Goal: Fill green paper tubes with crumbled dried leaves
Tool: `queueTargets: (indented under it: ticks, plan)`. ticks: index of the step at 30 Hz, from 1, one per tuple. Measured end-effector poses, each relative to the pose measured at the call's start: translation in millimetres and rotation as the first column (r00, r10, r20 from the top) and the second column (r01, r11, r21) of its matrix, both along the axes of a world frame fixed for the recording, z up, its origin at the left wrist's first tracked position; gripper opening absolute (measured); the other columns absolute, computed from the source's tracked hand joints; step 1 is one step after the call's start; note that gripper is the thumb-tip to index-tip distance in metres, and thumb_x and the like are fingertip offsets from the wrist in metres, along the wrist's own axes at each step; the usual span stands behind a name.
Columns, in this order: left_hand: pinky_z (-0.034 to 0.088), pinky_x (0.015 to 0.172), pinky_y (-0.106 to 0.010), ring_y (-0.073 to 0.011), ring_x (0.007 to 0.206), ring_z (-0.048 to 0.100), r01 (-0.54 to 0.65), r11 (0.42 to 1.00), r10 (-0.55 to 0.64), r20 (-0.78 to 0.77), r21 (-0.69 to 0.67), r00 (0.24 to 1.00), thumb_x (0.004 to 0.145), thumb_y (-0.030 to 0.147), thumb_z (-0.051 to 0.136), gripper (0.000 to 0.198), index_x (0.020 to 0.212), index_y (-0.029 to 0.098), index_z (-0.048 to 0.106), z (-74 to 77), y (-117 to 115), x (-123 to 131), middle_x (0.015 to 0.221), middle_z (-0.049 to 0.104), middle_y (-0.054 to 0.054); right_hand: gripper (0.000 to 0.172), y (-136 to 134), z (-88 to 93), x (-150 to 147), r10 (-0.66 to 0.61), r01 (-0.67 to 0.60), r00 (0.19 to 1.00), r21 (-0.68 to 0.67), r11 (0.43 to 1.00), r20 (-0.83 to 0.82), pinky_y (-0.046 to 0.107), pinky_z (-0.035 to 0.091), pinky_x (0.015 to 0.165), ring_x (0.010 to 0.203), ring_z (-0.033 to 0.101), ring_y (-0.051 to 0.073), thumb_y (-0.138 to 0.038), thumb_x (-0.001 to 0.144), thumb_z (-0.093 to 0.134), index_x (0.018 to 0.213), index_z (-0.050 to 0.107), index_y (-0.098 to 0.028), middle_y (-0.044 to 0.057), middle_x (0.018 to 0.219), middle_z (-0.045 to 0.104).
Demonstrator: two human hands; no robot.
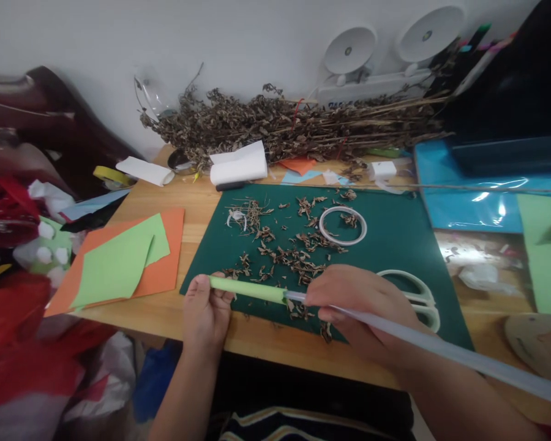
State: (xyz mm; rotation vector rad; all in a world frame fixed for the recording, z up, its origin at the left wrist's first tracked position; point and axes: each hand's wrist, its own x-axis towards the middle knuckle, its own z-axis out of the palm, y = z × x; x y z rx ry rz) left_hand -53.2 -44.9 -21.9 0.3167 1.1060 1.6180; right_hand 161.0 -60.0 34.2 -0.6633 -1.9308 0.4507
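Note:
Between thumb and fingers, my left hand [209, 306] grips the left end of a light green rolled paper tube [250, 289]. My right hand [360, 306] is closed around a long translucent whitish rod [441, 341], whose tip meets the tube's right end; whether it sits inside I cannot tell. The rod's far end runs off the right edge. Both hands are over the front of a dark green cutting mat [395, 233]. Crumbled dried leaves [298, 262] lie scattered on it. Beside my right hand, scissors [420, 300] show their pale handles; the blades are hidden.
A ring of tape [343, 226] lies on the mat. Orange paper [172, 245] and green paper sheets [114, 269] are at left. Behind the mat are a white paper roll [239, 168] and a bundle of dried stalks [303, 125]. A blue folder [472, 196] is at right.

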Motion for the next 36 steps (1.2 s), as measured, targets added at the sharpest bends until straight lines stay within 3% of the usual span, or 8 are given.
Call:
queueTargets:
  ticks: [4,7,13,20,27,36]
  plan:
    - [0.051,0.047,-0.023,-0.0095,0.047,0.056,0.091,0.995,-0.09,-0.014,0.034,0.996,0.062,0.02,0.065,0.017,0.07,0.019,0.05,0.9,0.1,-3.0,0.059,0.063,0.002,0.011,-0.2,-0.6,-1.0,-0.012,0.012,1.0,-0.007,1.0,-0.018,0.022,0.048,0.064,0.068,0.056,0.011,-0.011,0.078,0.046,0.085,0.055,-0.011,0.006,0.071,0.062]
    - [0.048,0.04,-0.021,-0.0086,0.043,0.053,0.173,0.985,-0.174,-0.051,-0.025,0.983,0.064,0.021,0.061,0.012,0.074,0.018,0.054,4.3,-0.9,-3.5,0.056,0.059,0.003,0.012,-0.1,-0.3,0.5,-0.019,0.019,1.0,-0.028,0.999,-0.014,0.025,0.048,0.064,0.07,0.056,0.012,-0.01,0.077,0.046,0.085,0.054,-0.013,0.006,0.072,0.062]
    - [0.032,0.028,-0.014,-0.0029,0.03,0.039,0.292,0.95,-0.296,-0.021,-0.109,0.955,0.058,0.019,0.061,0.014,0.053,0.012,0.05,10.2,-5.4,-1.6,0.051,0.054,0.003,0.013,0.0,-1.3,6.6,-0.004,-0.003,0.999,-0.134,0.991,-0.047,0.026,0.047,0.064,0.072,0.056,0.012,-0.011,0.076,0.047,0.086,0.053,-0.014,0.005,0.073,0.06]
    - [0.028,0.026,-0.013,-0.0012,0.026,0.033,0.222,0.963,-0.23,-0.035,-0.151,0.973,0.06,0.023,0.063,0.019,0.057,0.013,0.048,7.7,-5.6,2.9,0.048,0.053,0.005,0.013,1.6,-0.9,5.5,0.058,-0.063,0.997,-0.131,0.989,-0.045,0.024,0.046,0.06,0.067,0.054,0.011,-0.009,0.075,0.047,0.086,0.053,-0.013,0.004,0.071,0.059]
    - [0.031,0.027,-0.012,-0.0012,0.026,0.035,0.25,0.962,-0.256,-0.047,-0.112,0.965,0.061,0.024,0.062,0.019,0.055,0.013,0.047,7.5,-6.1,2.0,0.045,0.051,0.004,0.011,2.7,-0.3,1.3,0.048,-0.048,0.999,-0.043,0.998,-0.015,0.026,0.047,0.058,0.065,0.056,0.013,-0.01,0.077,0.045,0.083,0.053,-0.015,0.005,0.069,0.061]
    - [0.031,0.027,-0.011,0.0001,0.026,0.034,0.228,0.971,-0.229,-0.014,-0.075,0.973,0.062,0.022,0.06,0.018,0.053,0.012,0.047,6.7,-6.9,2.1,0.046,0.052,0.004,0.012,4.8,-5.2,-1.4,0.077,-0.081,0.996,-0.093,0.992,-0.046,0.026,0.047,0.058,0.064,0.056,0.012,-0.011,0.077,0.044,0.083,0.053,-0.016,0.004,0.068,0.06]
